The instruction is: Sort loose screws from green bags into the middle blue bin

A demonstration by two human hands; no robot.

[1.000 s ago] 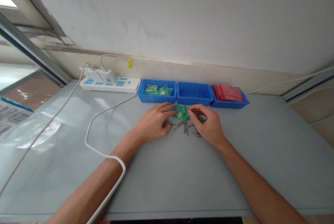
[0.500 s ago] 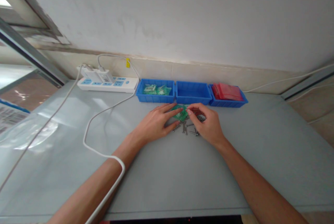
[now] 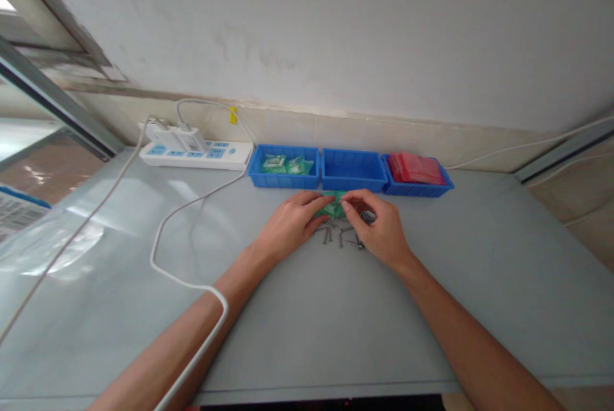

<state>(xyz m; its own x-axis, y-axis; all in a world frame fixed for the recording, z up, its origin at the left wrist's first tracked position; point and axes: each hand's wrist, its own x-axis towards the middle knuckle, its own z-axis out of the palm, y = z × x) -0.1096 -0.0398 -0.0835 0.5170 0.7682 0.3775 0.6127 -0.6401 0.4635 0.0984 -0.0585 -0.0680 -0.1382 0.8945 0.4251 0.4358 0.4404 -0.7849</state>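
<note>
A small green plastic bag [image 3: 330, 208] lies between my hands, just in front of the blue bins. My left hand [image 3: 298, 216] has its fingers and thumb around the bag's left side. From the right, my right hand [image 3: 377, 222] pinches the bag's near right edge between thumb and forefinger. Loose metal screws [image 3: 327, 232] are scattered on the grey table under and between the hands. More of them are partly covered by my right hand. What is inside the bag cannot be made out.
Behind the hands stand a blue bin of filled green bags [image 3: 283, 182], an empty blue bin [image 3: 355, 184] and a blue bin with red bags [image 3: 417, 190]. A power strip [image 3: 230, 156] sits at the back left. A white cable [image 3: 158, 241] crosses my left forearm.
My left fingers have drawn closer together around the bag, and its thumb has moved up toward it. Some screws near that thumb have shifted left. My right hand has barely moved.
</note>
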